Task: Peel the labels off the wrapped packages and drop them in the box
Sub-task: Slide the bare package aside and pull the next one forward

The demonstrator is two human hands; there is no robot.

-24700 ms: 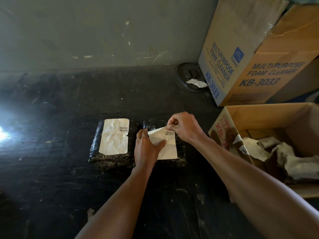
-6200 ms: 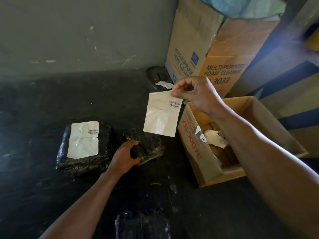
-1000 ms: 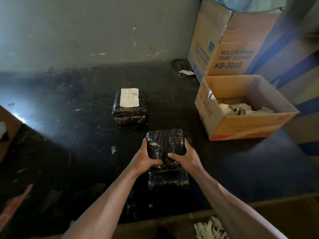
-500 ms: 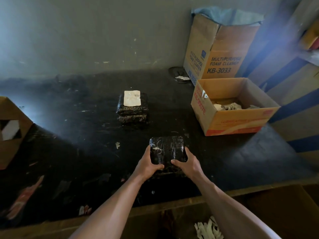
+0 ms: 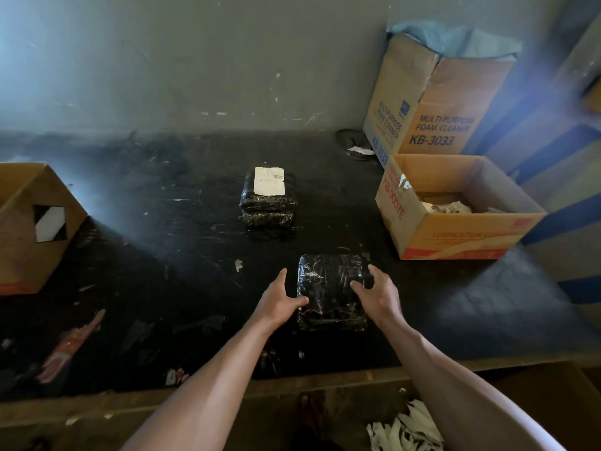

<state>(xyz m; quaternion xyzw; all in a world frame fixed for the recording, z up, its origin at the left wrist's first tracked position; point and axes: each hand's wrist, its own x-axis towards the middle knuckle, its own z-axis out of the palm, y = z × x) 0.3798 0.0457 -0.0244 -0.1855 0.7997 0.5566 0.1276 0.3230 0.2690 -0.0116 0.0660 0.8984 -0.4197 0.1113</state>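
Observation:
A stack of two black-wrapped packages with no label on top lies on the dark table near the front edge. My left hand is at its left side, fingers apart, thumb touching the wrap. My right hand is spread loosely over its right edge. Neither hand grips it. Farther back stands another black stack with a white label on top. The open cardboard box at the right holds crumpled peeled labels.
A tall foam-cleaner carton stands behind the open box, with a dark dish beside it. Another cardboard box sits at the left edge. Paper scraps lie below the table's front edge. A grey wall bounds the back.
Both hands gripped the unlabelled stack half a second ago; now their fingers have loosened and spread, and the stack rests on the table. The camera has drawn back.

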